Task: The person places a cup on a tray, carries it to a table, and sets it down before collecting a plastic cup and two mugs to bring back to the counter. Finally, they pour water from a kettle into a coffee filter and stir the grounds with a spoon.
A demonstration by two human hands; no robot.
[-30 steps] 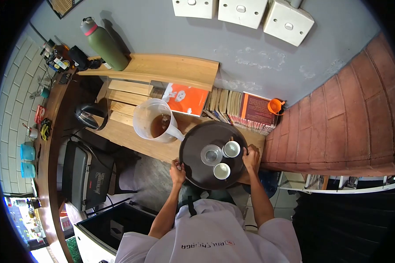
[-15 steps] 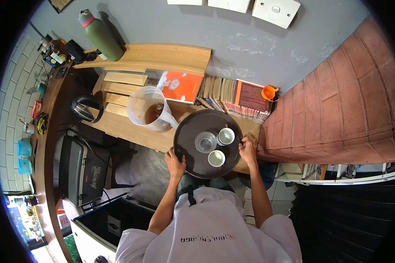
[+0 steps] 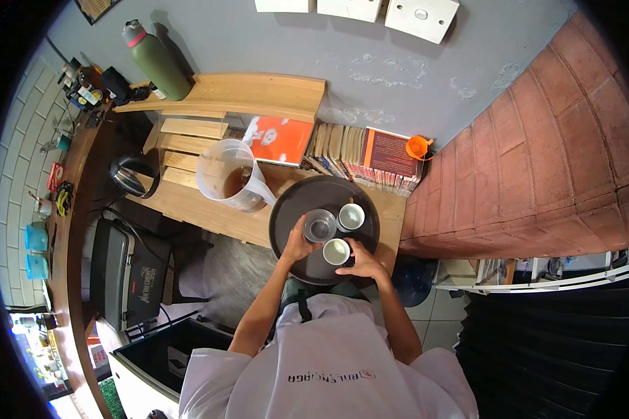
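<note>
A round dark tray (image 3: 297,202) rests on the wooden shelf, carrying a clear glass (image 3: 319,226) and two white cups. My left hand (image 3: 299,244) curls round the left side of the clear glass. The front cup (image 3: 336,252) has my right hand (image 3: 365,262) at its right side, thumb and forefinger closed about it. Just behind stands the other cup (image 3: 351,217), beside the glass and touched by neither hand. Both cups and the glass are upright on the tray.
Left of the tray stands a large clear plastic pitcher (image 3: 217,162) with brown liquid. Behind are a row of books (image 3: 342,145) and an orange cup-like item (image 3: 418,146). A brick wall (image 3: 496,174) rises on the right; a kettle (image 3: 134,173) sits at left.
Both hands have left the tray's rim and moved inward over it, the left to the clear glass, the right to the front cup. The view has shifted slightly.
</note>
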